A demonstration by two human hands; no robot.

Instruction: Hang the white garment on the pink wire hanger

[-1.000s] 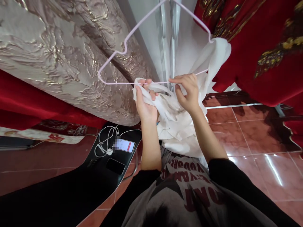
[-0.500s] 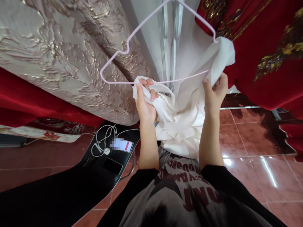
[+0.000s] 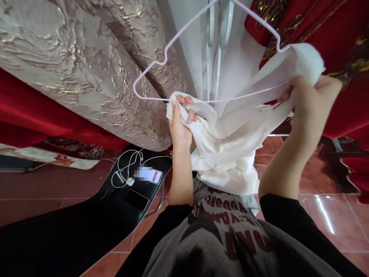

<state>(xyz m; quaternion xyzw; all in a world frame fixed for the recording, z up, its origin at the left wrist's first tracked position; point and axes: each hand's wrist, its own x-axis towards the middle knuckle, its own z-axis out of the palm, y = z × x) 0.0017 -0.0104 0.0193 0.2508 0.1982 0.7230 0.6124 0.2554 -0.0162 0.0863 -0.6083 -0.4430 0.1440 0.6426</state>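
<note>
Head view: the left hand (image 3: 183, 121) pinches the white garment (image 3: 227, 150) at the lower bar of the pink hanger (image 3: 230, 99); the right hand (image 3: 311, 94), blurred, grips fabric draped over the hanger's right end. The garment sags between both hands, above the gray T-shirt (image 3: 213, 227), whose maroon lettering is only partly legible.
</note>
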